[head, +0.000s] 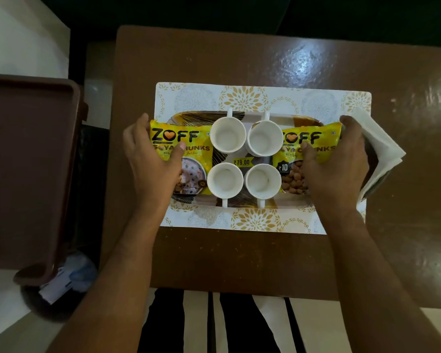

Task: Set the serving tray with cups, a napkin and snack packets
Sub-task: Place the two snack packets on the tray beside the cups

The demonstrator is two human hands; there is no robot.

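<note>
The serving tray [294, 120] is seen on a patterned mat [242, 96], and the mat is laid on the brown table [239, 256]. The job looks almost done.

Four white cups [228, 135] are counted, set in a square in the middle of the tray, two far and two near. All four are empty. Two yellow snack packets are counted. One packet [186, 138] is laid at the left end of the tray, just beside the left cups. The other packet [312, 138] is laid at the right end, just beside the right cups.

One white napkin [378, 146] is counted. It is folded and is found at the right end of the tray, partly off the edge. It cannot be told for sure if it is resting on the tray or is being held against it.

The left hand [150, 159] is curled around the left end of the tray, with the thumb pressed on the left packet. The right hand [341, 164] is curled around the right end, with the thumb on the right packet and the fingers by the napkin.

What seems left is for the napkin to be put fully in place.
</note>
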